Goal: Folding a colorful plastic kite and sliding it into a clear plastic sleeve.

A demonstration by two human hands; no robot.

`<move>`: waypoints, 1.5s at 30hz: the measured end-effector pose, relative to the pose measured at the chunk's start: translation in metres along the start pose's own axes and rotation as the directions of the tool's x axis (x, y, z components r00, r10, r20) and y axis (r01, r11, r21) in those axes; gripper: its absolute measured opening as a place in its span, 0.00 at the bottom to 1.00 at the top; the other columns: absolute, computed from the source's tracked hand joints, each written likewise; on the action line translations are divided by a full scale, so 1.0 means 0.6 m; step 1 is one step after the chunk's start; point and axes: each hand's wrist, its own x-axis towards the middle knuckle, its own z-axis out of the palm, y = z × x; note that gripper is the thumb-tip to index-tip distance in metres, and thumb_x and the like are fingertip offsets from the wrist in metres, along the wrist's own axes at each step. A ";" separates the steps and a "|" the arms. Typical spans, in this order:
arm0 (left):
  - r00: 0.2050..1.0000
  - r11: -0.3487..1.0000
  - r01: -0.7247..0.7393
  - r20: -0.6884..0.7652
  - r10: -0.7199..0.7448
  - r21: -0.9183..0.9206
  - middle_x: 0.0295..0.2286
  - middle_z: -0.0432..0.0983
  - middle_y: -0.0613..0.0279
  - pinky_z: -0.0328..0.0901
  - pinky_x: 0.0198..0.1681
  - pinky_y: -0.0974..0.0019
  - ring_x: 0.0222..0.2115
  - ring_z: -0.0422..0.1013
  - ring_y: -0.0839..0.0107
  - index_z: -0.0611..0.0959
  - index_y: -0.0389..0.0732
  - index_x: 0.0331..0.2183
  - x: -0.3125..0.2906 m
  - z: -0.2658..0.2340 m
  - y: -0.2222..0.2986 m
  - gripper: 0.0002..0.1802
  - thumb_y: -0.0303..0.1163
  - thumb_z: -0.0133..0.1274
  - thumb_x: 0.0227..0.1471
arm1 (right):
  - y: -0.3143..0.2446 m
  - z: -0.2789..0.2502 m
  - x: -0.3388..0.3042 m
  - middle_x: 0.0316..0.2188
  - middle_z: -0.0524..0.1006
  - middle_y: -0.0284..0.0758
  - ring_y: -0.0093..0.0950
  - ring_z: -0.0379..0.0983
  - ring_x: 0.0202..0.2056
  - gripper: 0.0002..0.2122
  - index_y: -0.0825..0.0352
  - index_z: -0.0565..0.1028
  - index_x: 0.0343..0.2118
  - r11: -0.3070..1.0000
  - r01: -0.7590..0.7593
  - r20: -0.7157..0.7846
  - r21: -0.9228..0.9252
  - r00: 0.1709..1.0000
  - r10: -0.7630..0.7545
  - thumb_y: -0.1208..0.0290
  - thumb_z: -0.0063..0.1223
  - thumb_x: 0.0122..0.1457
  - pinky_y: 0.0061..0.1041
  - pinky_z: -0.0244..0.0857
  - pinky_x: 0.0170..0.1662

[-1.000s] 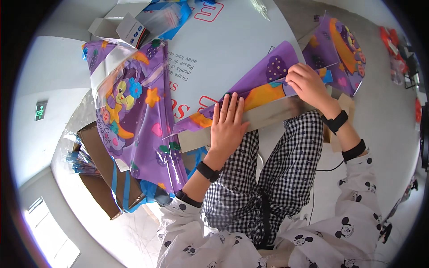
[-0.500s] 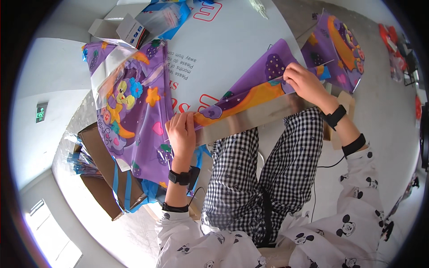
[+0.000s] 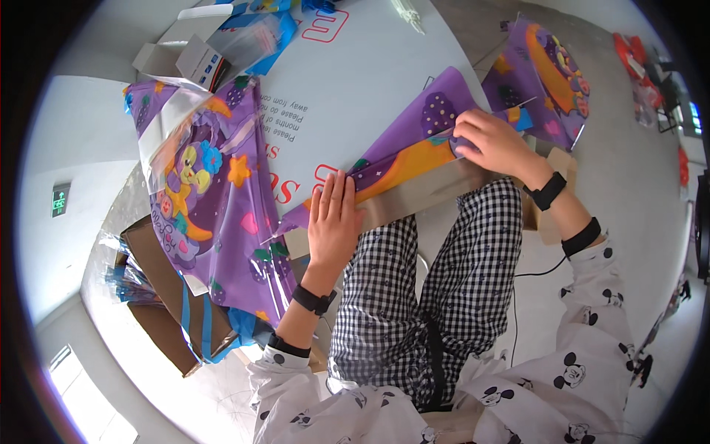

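Observation:
A purple cartoon-printed sheet (image 3: 410, 122), folded to a long pointed shape with an orange band, lies along the near edge of a white table (image 3: 355, 81). My left hand (image 3: 334, 222) rests palm down on its left part, fingers stretched out flat. At the sheet's right part my right hand (image 3: 494, 144) pinches the edge, fingertips bent together. Left of my left hand hangs a larger purple sheet (image 3: 229, 192) with the same kind of print, draped over the table edge under a clear plastic strip. My lap in checked trousers (image 3: 392, 296) is just below.
An open white carton (image 3: 181, 63) and clear bags (image 3: 255, 41) sit at the table's far left. Thin white sticks (image 3: 408, 15) lie at the far edge. Another purple printed piece (image 3: 543, 81) is at the right. A brown cardboard box (image 3: 166, 288) with blue straps stands lower left.
My left hand has gone from gripping the sheet's near edge to lying flat on it, a little to the right. My right hand stays at the sheet's right part.

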 end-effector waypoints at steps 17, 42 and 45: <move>0.951 0.982 -0.100 -0.304 0.048 -0.158 0.36 0.75 0.55 0.68 0.37 0.59 0.35 0.72 0.60 0.77 0.36 0.44 0.056 -0.050 0.044 0.20 0.21 0.53 0.45 | 0.001 0.006 -0.025 0.30 0.76 0.35 0.34 0.73 0.35 0.08 0.66 0.72 0.37 0.991 0.078 0.015 -0.108 0.997 -0.077 0.74 0.51 0.54 0.33 0.65 0.41; 0.944 -0.516 -0.095 0.087 -0.318 -0.851 0.45 0.75 0.51 0.66 0.53 0.58 0.50 0.71 0.58 0.72 0.36 0.51 -0.101 -0.316 0.255 0.20 0.23 0.53 0.56 | -0.533 -0.184 -0.139 0.51 0.71 0.42 0.38 0.72 0.44 0.26 0.68 0.68 0.51 0.901 -0.328 -0.677 0.283 0.597 0.430 0.72 0.66 0.47 0.37 0.68 0.43; 0.929 -0.472 -0.162 0.027 -0.369 -0.867 0.49 0.72 0.49 0.66 0.53 0.58 0.51 0.70 0.57 0.69 0.36 0.55 -0.117 -0.350 0.283 0.23 0.22 0.51 0.57 | -0.559 -0.166 -0.160 0.47 0.74 0.41 0.40 0.72 0.43 0.22 0.68 0.69 0.50 0.884 -0.274 -0.494 0.379 0.748 0.443 0.76 0.60 0.51 0.37 0.67 0.44</move>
